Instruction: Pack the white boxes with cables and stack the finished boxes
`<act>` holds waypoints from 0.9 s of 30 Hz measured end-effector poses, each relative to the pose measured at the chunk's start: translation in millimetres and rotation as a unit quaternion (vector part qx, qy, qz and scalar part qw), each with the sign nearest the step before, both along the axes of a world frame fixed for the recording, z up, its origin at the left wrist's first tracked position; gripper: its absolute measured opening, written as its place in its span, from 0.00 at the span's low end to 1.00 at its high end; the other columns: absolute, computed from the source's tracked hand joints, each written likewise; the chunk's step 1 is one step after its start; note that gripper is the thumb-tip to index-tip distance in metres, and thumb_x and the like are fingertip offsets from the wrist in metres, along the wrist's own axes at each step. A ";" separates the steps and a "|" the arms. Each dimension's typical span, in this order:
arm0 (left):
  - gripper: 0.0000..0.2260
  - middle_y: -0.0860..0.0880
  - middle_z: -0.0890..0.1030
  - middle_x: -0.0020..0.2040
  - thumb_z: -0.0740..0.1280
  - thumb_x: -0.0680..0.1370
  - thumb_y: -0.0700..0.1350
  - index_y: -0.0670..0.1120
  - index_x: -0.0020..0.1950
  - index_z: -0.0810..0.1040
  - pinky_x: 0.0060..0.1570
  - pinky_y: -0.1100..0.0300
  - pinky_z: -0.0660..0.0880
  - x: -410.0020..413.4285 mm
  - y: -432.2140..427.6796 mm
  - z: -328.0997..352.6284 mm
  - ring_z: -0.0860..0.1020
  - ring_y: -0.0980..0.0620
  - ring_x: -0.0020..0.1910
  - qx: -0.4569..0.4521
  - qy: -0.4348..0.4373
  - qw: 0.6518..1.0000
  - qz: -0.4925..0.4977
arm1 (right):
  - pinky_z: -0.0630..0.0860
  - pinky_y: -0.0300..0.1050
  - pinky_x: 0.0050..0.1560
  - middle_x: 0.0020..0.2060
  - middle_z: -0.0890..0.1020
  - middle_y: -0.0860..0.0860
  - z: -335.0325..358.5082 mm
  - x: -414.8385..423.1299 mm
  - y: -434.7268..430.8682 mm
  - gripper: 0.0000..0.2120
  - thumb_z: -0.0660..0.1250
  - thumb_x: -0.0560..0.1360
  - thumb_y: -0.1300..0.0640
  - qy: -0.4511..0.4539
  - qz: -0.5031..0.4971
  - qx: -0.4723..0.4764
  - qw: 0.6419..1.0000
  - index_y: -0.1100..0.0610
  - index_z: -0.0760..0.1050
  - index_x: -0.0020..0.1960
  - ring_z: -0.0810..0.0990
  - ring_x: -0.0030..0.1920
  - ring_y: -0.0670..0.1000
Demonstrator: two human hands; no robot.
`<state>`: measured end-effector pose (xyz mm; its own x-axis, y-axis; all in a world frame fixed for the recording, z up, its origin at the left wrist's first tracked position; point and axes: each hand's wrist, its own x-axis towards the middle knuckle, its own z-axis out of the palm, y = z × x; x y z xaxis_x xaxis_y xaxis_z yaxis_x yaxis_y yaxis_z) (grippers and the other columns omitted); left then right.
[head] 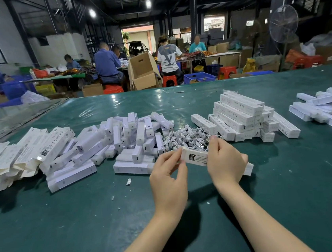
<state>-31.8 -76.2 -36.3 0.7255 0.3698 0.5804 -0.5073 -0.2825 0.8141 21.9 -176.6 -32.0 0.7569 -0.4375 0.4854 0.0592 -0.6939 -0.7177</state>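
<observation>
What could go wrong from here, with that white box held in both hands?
The left hand pinches only the end of the white box while the right hand wraps its middle, so the flap might crease. The tangled cables lie just behind; pulling one may drag others. The stack of finished boxes looks uneven, so another box could make it slide.
</observation>
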 end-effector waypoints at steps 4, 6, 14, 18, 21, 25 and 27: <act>0.13 0.62 0.77 0.45 0.66 0.71 0.38 0.44 0.54 0.81 0.49 0.65 0.74 -1.8 4.0 0.0 0.77 0.61 0.44 0.073 -0.038 0.996 0.027 | 0.51 0.46 0.42 0.23 0.67 0.48 0.3 -1.1 1.4 0.23 0.50 0.80 0.51 -0.003 -0.002 0.008 1.000 0.54 0.57 0.27 0.68 0.33 0.56; 0.10 0.61 0.78 0.43 0.69 0.71 0.38 0.47 0.51 0.82 0.45 0.67 0.74 -0.7 6.4 2.3 0.77 0.62 0.41 0.045 -0.038 0.998 0.024 | 0.51 0.45 0.42 0.23 0.67 0.47 0.3 -1.9 3.3 0.23 0.51 0.80 0.52 -0.008 0.002 0.015 1.000 0.54 0.58 0.27 0.68 0.33 0.56; 0.14 0.61 0.82 0.31 0.73 0.69 0.36 0.56 0.34 0.81 0.37 0.74 0.72 7.5 23.3 9.2 0.77 0.66 0.31 -0.044 0.052 0.998 -0.006 | 0.51 0.45 0.42 0.24 0.67 0.46 -2.8 -3.6 8.5 0.22 0.52 0.80 0.50 0.001 0.029 -0.006 1.000 0.53 0.58 0.27 0.68 0.34 0.54; 0.15 0.61 0.82 0.33 0.73 0.69 0.36 0.57 0.34 0.81 0.40 0.70 0.74 6.3 27.9 8.8 0.78 0.63 0.33 0.043 0.043 0.998 -0.007 | 0.52 0.45 0.42 0.24 0.67 0.46 -3.4 -3.0 5.6 0.23 0.53 0.80 0.48 0.008 0.022 -0.012 1.000 0.53 0.58 0.27 0.68 0.34 0.54; 0.16 0.61 0.81 0.34 0.72 0.70 0.36 0.58 0.36 0.80 0.40 0.71 0.73 5.8 23.8 6.1 0.78 0.63 0.35 0.056 0.023 0.998 0.001 | 0.51 0.45 0.41 0.23 0.66 0.47 -1.9 -2.8 5.7 0.24 0.53 0.80 0.48 -0.003 0.018 0.009 1.000 0.53 0.57 0.26 0.67 0.32 0.54; 0.12 0.61 0.81 0.37 0.70 0.72 0.34 0.52 0.41 0.82 0.43 0.73 0.72 6.2 18.5 2.7 0.78 0.63 0.39 0.059 0.009 0.998 0.006 | 0.49 0.44 0.41 0.23 0.66 0.47 -1.0 -2.9 5.1 0.24 0.52 0.80 0.48 -0.008 0.017 0.021 1.000 0.53 0.57 0.27 0.68 0.33 0.54; 0.13 0.60 0.80 0.39 0.69 0.72 0.32 0.52 0.42 0.82 0.44 0.72 0.73 5.5 19.0 3.4 0.79 0.62 0.40 0.071 0.009 0.997 0.000 | 0.49 0.44 0.41 0.23 0.66 0.47 -1.7 -2.8 3.7 0.24 0.52 0.80 0.47 -0.005 0.017 0.016 1.000 0.53 0.57 0.27 0.68 0.33 0.54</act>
